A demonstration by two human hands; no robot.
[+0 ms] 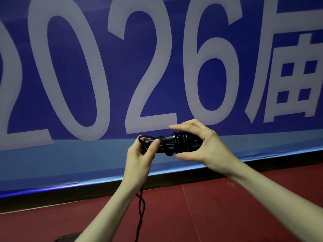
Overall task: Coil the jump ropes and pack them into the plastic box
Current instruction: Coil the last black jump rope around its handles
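A black jump rope (172, 143) is held up in front of me, its cord wound in several turns around the black handles. My right hand (201, 144) cups the wound end of the bundle, thumb below and fingers arched over it. My left hand (141, 152) pinches the cord at the bundle's left end, where a small loop sticks out. Two loose strands of the cord (140, 212) hang down past my left forearm toward the floor. The plastic box is not in view.
A large blue banner (157, 67) with white numerals fills the wall ahead. Below it runs a black skirting strip (87, 191), then red sports flooring (192, 215). A dark object (67, 237) shows at the bottom edge, left of my left arm.
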